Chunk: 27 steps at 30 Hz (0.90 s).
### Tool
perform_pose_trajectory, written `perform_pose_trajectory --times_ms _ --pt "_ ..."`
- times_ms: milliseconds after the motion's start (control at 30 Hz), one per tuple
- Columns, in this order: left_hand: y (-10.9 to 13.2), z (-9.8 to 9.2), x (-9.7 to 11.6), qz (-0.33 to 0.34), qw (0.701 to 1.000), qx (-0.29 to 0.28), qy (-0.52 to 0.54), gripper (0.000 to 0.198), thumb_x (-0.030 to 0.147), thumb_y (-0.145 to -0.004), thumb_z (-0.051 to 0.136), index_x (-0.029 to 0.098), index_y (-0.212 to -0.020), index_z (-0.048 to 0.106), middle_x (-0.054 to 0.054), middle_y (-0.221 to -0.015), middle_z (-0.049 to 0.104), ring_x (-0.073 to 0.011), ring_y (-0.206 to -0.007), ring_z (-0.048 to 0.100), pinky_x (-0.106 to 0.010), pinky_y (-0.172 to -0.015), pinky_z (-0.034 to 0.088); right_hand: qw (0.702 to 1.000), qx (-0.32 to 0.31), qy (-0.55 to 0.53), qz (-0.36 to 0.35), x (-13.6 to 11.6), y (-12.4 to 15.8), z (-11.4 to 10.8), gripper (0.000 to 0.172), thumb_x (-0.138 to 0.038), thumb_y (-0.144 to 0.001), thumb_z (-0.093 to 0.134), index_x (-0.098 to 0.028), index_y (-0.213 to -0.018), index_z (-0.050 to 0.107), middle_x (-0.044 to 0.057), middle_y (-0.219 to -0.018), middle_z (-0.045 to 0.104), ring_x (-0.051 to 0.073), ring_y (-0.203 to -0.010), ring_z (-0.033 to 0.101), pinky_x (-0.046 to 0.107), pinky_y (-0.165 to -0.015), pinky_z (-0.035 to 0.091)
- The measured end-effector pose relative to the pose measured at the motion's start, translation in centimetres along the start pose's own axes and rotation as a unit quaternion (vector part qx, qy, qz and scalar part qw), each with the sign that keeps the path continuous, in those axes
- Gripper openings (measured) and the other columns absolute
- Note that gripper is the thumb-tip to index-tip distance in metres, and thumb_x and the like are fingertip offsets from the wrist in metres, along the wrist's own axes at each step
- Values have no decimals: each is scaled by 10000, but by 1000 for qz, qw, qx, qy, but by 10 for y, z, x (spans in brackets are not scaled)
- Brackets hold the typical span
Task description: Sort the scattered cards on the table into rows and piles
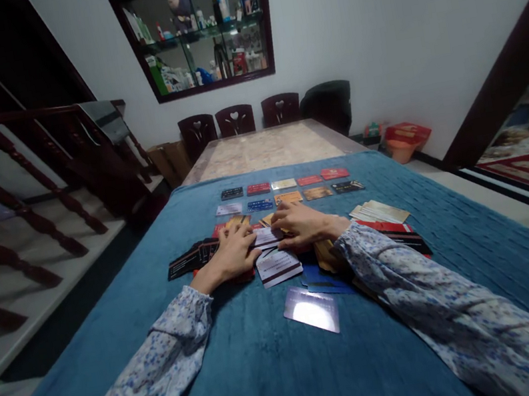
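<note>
Between my two hands is a pale lilac card (268, 238) with a dark stripe, its ends pinched by fingers and thumbs. My left hand (233, 252) is closed at its left end, and my right hand (305, 223) is closed at its right end. Just below lies another pale striped card (279, 268). A shiny silver card (311, 309) lies nearer me. Black cards (193, 258) fan out left of my left hand. Blue cards (326, 280) and gold cards (328, 256) lie partly under my right hand and wrist.
Beyond my hands, cards form two rows, among them a blue card (260, 205) and a red card (258, 189). Red and black cards (397, 234) and cream cards (379, 211) spread at the right. A blue cloth (254, 375) covers the table; chairs (235, 120) stand behind.
</note>
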<state>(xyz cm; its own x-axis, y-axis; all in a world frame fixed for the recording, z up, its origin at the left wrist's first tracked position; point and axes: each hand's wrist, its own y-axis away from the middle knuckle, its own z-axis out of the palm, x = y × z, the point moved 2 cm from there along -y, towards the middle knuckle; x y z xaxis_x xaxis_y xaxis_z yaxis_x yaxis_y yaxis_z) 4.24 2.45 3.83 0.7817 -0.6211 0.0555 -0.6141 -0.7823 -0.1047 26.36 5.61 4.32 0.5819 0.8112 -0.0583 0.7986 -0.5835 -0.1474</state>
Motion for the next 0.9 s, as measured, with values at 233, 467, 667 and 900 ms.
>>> perform_pose_trajectory --times_ms 233,467,667,900 --pt "0 3 -3 41 999 19 -17 179 314 -971 611 214 -1005 756 -116 -1247 680 -316 -1225 508 -519 -1011 359 1000 1 -7 -26 1 0 -1 281 -445 -916 701 -191 -1010 779 116 -1147 737 273 -1066 531 404 -918 387" --pt "1 0 0 95 994 32 -46 193 298 -995 613 205 -914 762 -98 -1108 721 -269 -1135 571 -451 -1006 393 998 13 -4 -54 3 1 -2 241 -403 -926 672 -191 -977 776 103 -1069 758 255 -1019 540 375 -863 379" --pt "0 0 -1 122 988 50 -78 232 253 -1012 577 176 -891 759 -113 -1031 724 -252 -1066 610 -415 -968 444 998 23 6 -66 -2 1 -5 218 -349 -932 640 -199 -983 790 105 -1037 769 258 -1030 547 370 -849 383" --pt "-2 0 -3 149 980 90 -91 320 204 -1024 488 175 -806 720 -103 -900 709 -227 -941 605 -393 -924 474 996 44 10 -77 -7 -1 -9 226 -240 -922 577 -210 -892 799 99 -905 771 244 -953 565 361 -812 403"
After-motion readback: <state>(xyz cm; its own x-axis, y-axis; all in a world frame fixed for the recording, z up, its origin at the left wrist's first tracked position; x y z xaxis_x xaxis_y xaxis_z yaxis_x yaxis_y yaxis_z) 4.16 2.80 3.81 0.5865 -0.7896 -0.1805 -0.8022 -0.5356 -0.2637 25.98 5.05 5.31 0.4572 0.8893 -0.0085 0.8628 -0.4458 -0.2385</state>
